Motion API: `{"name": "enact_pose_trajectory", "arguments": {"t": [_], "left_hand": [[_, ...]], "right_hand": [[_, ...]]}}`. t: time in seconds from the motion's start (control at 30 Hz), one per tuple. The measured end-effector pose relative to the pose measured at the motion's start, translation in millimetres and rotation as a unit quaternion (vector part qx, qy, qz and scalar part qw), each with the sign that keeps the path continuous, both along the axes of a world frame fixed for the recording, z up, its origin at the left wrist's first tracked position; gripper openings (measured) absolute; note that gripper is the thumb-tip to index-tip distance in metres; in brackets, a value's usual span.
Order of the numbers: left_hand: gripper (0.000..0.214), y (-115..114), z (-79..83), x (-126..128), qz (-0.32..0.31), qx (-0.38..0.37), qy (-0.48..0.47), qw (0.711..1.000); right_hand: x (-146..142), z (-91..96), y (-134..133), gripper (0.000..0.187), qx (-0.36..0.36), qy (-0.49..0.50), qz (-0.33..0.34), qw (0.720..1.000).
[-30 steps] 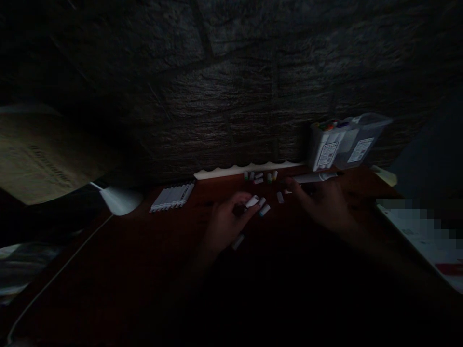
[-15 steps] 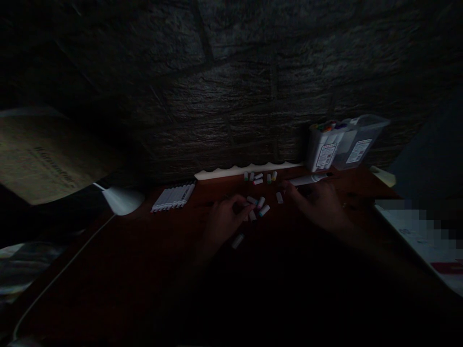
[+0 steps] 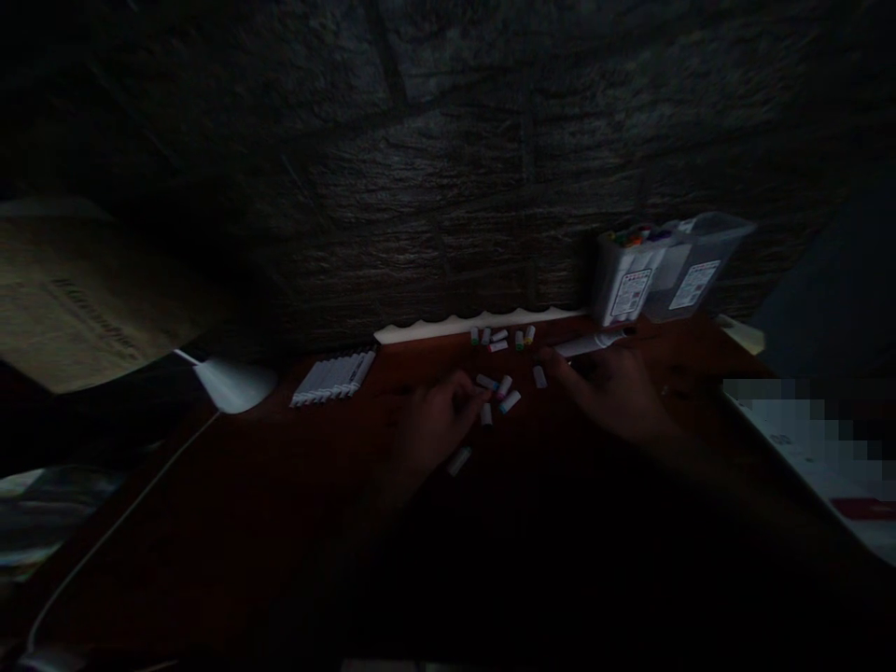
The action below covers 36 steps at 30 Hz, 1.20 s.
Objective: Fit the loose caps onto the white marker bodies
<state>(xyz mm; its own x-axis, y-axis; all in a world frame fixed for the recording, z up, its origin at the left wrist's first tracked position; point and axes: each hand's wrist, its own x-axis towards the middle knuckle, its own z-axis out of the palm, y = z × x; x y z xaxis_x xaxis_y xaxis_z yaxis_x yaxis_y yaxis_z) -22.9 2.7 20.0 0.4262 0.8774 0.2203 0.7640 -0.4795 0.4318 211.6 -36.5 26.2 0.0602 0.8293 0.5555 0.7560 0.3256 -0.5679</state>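
Note:
The scene is very dim. My left hand (image 3: 430,425) rests on the dark red table (image 3: 280,485) with its fingers curled, fingertips beside a cluster of small white marker caps (image 3: 498,392). One more cap (image 3: 459,460) lies just right of that hand. My right hand (image 3: 616,392) is closed at the near end of a white marker (image 3: 588,344) that points toward the back right. Several more caps (image 3: 500,338) lie along the back edge.
A row of white markers (image 3: 334,377) lies at the left. Two clear tubs (image 3: 662,271) with markers stand at the back right. A white scalloped strip (image 3: 462,326) runs along the dark wall. A white lamp base (image 3: 234,385) with a cord and a cardboard sheet (image 3: 84,299) sit at the left; papers (image 3: 812,448) lie at the right.
My left hand held a white cap up a second ago; that cap now lies among the others and the hand has drawn back slightly. My right hand has shifted a little left.

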Motion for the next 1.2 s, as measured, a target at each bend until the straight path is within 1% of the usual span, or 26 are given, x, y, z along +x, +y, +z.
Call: {"name": "enact_pose_trajectory", "arguments": {"t": [0.07, 0.13, 0.17, 0.23, 0.3, 0.37, 0.5, 0.57, 0.63, 0.7, 0.77, 0.87, 1.0, 1.07, 1.13, 1.2], "left_hand": [[0.033, -2.9, 8.0, -3.4, -0.057, -0.045, -0.008, 0.997], [0.036, -4.9, 16.6, -11.4, -0.129, -0.134, 0.006, 0.983], [0.037, -5.3, 20.4, -16.6, -0.148, -0.18, 0.023, 0.972], [0.042, -5.0, 25.5, -27.0, -0.138, -0.247, 0.077, 0.956], [0.042, -3.9, 27.0, -33.9, -0.116, -0.265, 0.122, 0.949], [0.035, -3.4, 25.2, -34.9, -0.121, -0.262, 0.126, 0.949], [0.021, -5.7, 17.3, -24.7, -0.154, -0.256, 0.033, 0.954], [0.016, -7.3, 14.2, -19.3, -0.155, -0.251, -0.004, 0.955], [0.013, -8.4, 12.8, -15.9, -0.155, -0.249, -0.02, 0.956], [0.011, -9.1, 13.1, -14.3, -0.167, -0.244, -0.022, 0.955], [0.012, -9.8, 14.5, -14.1, -0.198, -0.231, -0.021, 0.952], [0.024, -11.5, 16.3, -14.2, -0.244, -0.205, -0.018, 0.948], [0.033, -14.7, 15.3, -11.0, -0.262, -0.168, 0.018, 0.95], [0.031, -16.9, 13.8, -7.2, -0.267, -0.126, 0.037, 0.955], [0.023, -19.8, 12.4, -2.9, -0.269, -0.088, 0.044, 0.958], [0.018, -22.9, 11.4, 0.8, -0.272, -0.068, 0.044, 0.959]], "right_hand": [[-0.3, 0.3, -0.2, 0.034, 0.002, 0.003, 0.003, 1.0], [-0.6, 1.3, -0.7, 0.033, -0.006, 0.006, 0.0, 1.0], [-0.9, 2.0, -1.0, 0.034, -0.012, 0.007, -0.003, 1.0], [-1.5, 3.2, -1.5, 0.035, -0.021, 0.009, -0.01, 1.0], [-2.1, 3.6, -1.8, 0.035, -0.023, 0.006, -0.013, 1.0], [-2.6, 3.2, -2.1, 0.036, -0.023, -0.001, -0.014, 1.0], [-2.7, 1.8, -2.6, 0.04, -0.018, -0.018, -0.012, 1.0], [-2.5, 1.4, -2.7, 0.04, -0.01, -0.02, -0.007, 1.0], [-2.3, 1.3, -2.8, 0.038, -0.002, -0.015, -0.002, 1.0], [-2.4, 1.4, -2.9, 0.036, 0.002, -0.007, 0.002, 1.0], [-2.6, 1.9, -2.8, 0.035, -0.002, -0.001, 0.001, 1.0], [-2.3, 3.1, -2.3, 0.037, -0.003, -0.003, -0.002, 1.0], [-1.7, 4.1, -1.8, 0.044, -0.016, -0.003, -0.001, 1.0], [-2.0, 4.2, -2.0, 0.043, -0.017, 0.01, 0.004, 1.0], [-2.5, 4.2, -2.3, 0.042, -0.011, 0.015, 0.003, 1.0], [-2.9, 4.1, -2.6, 0.044, -0.01, 0.01, -0.003, 1.0]]}}
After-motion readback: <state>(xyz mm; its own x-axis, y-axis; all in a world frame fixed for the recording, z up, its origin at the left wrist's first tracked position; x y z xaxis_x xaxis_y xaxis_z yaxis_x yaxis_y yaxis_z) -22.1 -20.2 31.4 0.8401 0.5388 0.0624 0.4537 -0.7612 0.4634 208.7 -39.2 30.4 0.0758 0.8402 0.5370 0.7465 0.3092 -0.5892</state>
